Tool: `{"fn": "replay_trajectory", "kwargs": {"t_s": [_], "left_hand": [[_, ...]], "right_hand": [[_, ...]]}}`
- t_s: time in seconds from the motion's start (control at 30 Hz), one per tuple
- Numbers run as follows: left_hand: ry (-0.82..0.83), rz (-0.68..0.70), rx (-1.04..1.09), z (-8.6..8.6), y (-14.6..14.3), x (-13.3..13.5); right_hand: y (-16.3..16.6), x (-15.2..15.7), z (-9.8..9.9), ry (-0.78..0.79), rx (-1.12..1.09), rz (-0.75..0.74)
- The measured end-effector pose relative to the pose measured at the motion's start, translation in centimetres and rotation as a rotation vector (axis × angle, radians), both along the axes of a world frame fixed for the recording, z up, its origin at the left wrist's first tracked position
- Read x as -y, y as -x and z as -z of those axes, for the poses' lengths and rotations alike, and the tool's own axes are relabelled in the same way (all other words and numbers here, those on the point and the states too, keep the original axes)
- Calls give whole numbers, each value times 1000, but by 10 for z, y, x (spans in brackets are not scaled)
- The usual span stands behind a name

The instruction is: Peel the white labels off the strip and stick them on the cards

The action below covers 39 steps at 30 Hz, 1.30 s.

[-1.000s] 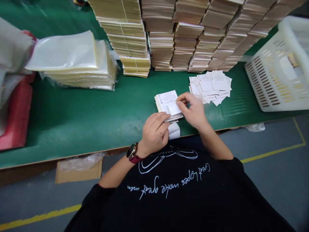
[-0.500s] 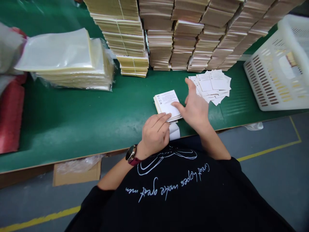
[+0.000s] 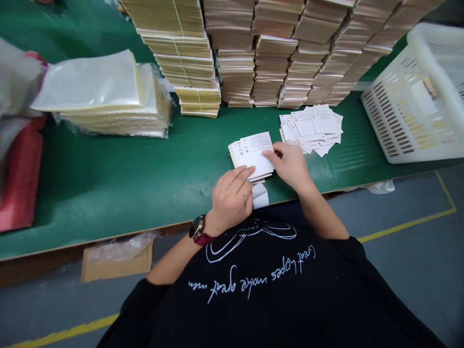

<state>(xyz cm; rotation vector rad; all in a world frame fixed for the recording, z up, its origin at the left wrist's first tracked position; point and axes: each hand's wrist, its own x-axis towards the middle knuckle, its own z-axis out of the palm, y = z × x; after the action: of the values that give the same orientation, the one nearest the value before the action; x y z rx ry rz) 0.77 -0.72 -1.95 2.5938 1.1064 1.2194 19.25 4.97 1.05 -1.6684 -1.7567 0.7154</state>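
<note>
A small stack of white printed cards point(image 3: 236, 153) lies on the green tabletop close to my body. My left hand point(image 3: 232, 193) holds its near left corner, fingers pressed on the top and the thumb hidden. The top card point(image 3: 258, 150) sits shifted to the right of those beneath it. Its right edge is pinched between the thumb and fingers of my right hand point(image 3: 290, 164). A loose, fanned pile of similar cards point(image 3: 319, 125) lies just beyond my right hand. A white piece of paper point(image 3: 260, 195) sticks out under the near side of the stack.
Tall stacks of bundled cards point(image 3: 270, 72) stand along the back. At the left are a plastic-wrapped pile of clear sleeves point(image 3: 105, 96) and a red bag point(image 3: 21, 174). A white slotted basket point(image 3: 395, 116) sits at the right end of the green table point(image 3: 108, 179).
My right hand has come down from above the stack, its raised index finger now closed with the thumb on the top card. That card has shifted right. My left hand stays on the stack.
</note>
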Motion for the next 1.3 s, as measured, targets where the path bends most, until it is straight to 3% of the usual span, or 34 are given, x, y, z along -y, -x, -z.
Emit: {"fn": "replay_trajectory", "kwargs": {"t_s": [0.1,0.23,0.3,0.37,0.5,0.63,0.73,0.87,0.93,1.1,1.3], "left_hand": [[-21,3,16,-2,1,0],[-25,-21,134,-3,4,0],[-21,-21,174,-2,5,1],[-20,-13,193,-1,5,1],[-25,-8,189,0,5,1],[-74,-89,193,-1,5,4],[-116,-50,162,-1,7,7],[-64,0,141,-4,9,8],[-44,-15,157,-5,8,7],[-28,-19,120,-2,3,4],[-76,-1,52,-5,2,3]], "right_hand": [[-11,10,-9,-132,235,54],[-43,29,-19,-22,445,30],[-52,41,-24,-57,548,61],[-49,55,-28,-150,458,23],[-20,76,-26,-162,-56,-297],[0,79,-16,-75,-350,-229],[3,79,-12,-105,-328,-256],[1,80,-17,-488,-70,-267],[-2,75,-20,-567,-76,-195],[-2,39,-18,-316,-329,108],[11,9,-7,-12,-343,-1]]}}
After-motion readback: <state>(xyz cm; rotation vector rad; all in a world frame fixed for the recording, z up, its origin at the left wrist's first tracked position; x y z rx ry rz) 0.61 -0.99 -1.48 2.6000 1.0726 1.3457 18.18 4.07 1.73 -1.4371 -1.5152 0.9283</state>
